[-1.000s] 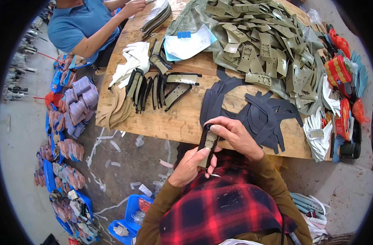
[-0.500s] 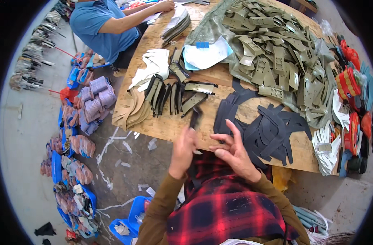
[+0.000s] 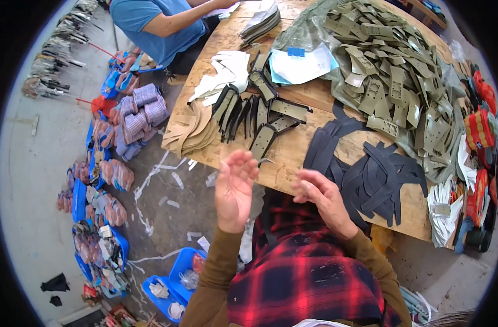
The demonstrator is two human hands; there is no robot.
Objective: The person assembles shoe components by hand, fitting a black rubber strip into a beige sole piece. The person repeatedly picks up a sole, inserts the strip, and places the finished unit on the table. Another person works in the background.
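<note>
**Left grip point(image 3: 235, 191) and right grip point(image 3: 322, 199) free, black-edged plate point(image 3: 263, 140) just beyond the left**

The wooden counter point(image 3: 288, 156) stretches ahead of both your grips. Beyond the right one and further to its right, a big heap of olive plates point(image 3: 399, 82) spreads over a plastic sheet point(image 3: 301, 34). Nearer that grip, ahead of it and to its right, lie flat black strips point(image 3: 380, 180). Ahead of your left grip and off to its left are white strips point(image 3: 222, 76), with tan strips point(image 3: 189, 131) closer in. A sheet of paper point(image 3: 303, 66) lies further out, ahead and to the right of that same grip.

Your left grip is spread, palm showing and fingers loose, with nothing in it. Your right is half-curled, thumb and fingers apart as far as shows, and nothing visible between them.

The black-edged plate rests on the counter just past your left fingertips, among others like it; whether they touch it you cannot tell from here. Expect it to be light and fairly stiff, with a smooth, perhaps slippery face and a softer edging. Best take it across both long edges near the middle, thumb opposite fingers. The strips should be light and limp; pinch one by an end.
</note>
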